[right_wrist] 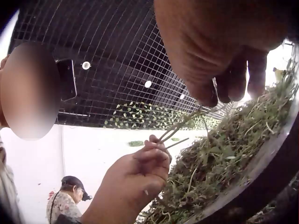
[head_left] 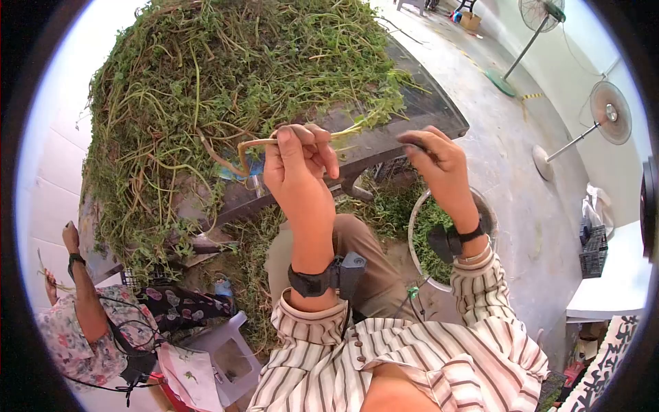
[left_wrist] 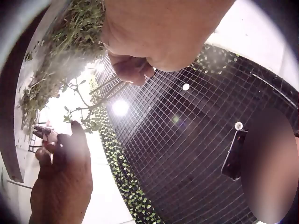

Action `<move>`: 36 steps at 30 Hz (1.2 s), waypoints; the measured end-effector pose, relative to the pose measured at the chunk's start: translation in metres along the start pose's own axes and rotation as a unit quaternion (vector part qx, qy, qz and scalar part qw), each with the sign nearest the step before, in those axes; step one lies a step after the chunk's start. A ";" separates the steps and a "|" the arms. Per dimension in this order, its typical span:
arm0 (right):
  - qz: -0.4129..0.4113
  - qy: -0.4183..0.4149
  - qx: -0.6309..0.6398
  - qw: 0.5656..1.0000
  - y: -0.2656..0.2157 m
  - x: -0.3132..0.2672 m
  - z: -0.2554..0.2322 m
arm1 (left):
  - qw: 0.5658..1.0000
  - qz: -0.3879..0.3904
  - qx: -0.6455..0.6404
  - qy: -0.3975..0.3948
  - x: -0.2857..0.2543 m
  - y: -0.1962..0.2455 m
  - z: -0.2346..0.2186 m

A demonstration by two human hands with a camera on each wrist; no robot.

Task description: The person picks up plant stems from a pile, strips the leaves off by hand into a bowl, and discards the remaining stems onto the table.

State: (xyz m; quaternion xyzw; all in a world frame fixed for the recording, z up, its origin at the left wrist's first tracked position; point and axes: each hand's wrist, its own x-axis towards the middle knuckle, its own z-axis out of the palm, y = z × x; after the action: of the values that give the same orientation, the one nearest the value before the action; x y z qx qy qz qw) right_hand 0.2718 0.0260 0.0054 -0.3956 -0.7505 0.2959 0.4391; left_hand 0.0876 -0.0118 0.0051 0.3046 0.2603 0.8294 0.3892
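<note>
My left hand point(head_left: 298, 165) pinches a bent plant stem point(head_left: 255, 143) between thumb and fingers, in front of the heaped table. The stem's brown end juts out to the left; its thinner green part runs right, to leaves that overlap the table edge in the head view. Raised to the right of it, my right hand point(head_left: 439, 168) has loosely bent fingers, with nothing seen between them. In the left wrist view a leafy sprig point(left_wrist: 83, 99) hangs from the left hand, and the right hand point(left_wrist: 65, 161) is close below its leaves.
A big heap of green stems point(head_left: 240, 62) covers most of the dark table point(head_left: 439, 103). A round tub point(head_left: 412, 237) of greens stands below my right hand. Another person point(head_left: 89, 323) works at the left beside a pale plastic stool point(head_left: 237, 357). Two standing fans point(head_left: 609, 113) are at the right.
</note>
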 end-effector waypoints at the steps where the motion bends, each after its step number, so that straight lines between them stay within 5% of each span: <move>1: -0.002 0.001 0.002 1.000 -0.004 0.005 0.007 | 1.000 0.003 0.002 -0.002 0.000 0.001 0.000; 7: -0.092 0.032 0.009 0.995 -0.010 0.030 0.035 | 1.000 -0.009 -0.015 0.009 0.001 0.005 0.000; 22: -0.128 0.027 -0.008 0.991 0.000 0.041 0.044 | 0.999 -0.033 -0.014 0.003 0.000 0.002 0.001; 36: -0.031 0.002 0.058 0.998 -0.003 0.036 0.018 | 0.960 -0.123 0.233 -0.096 -0.006 0.001 0.007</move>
State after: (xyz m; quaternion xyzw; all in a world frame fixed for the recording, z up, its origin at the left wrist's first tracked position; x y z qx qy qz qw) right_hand 0.2441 0.0532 0.0154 -0.3461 -0.7431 0.3245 0.4718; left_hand 0.0950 -0.0157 0.0094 0.4303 0.4435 0.6584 0.4297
